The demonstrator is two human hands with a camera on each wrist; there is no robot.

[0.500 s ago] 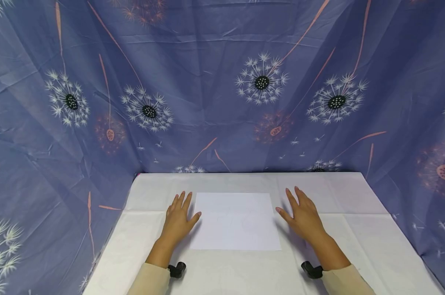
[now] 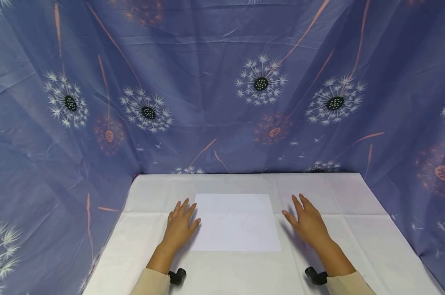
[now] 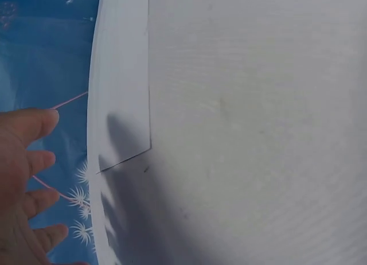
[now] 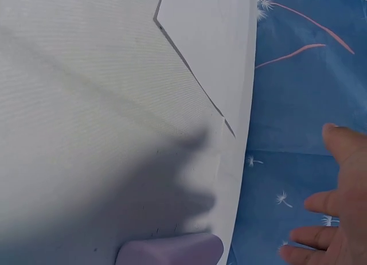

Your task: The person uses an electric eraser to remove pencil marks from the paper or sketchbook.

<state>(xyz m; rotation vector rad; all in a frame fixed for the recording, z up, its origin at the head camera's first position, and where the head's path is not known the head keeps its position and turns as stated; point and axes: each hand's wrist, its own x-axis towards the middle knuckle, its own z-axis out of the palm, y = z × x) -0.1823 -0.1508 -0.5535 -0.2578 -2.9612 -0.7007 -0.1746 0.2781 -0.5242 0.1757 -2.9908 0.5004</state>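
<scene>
Centrally on the white-covered table (image 2: 244, 272) | white rectangular paper sheet (image 2: 236, 229) lies flat, faintly marked | left hand (image 2: 179, 228) and right hand (image 2: 312, 226) flank it, fingers loosely spread, holding nothing | lavender object (image 4: 172, 251), partly visible, sits near right hand

Blue dandelion-print fabric (image 2: 207, 61) across the upper frame and a white-covered table (image 2: 240, 272) below show a curtained-off nook.

A person's left hand (image 2: 179, 228) and right hand (image 2: 310, 224), fingers extended, flank a sheet of white paper (image 2: 238, 223) lying flat on a white-covered table (image 2: 240, 271). Behind it hangs a creased blue-purple cloth (image 2: 204, 88) printed with white and coral dandelions (image 2: 260, 84).
</scene>
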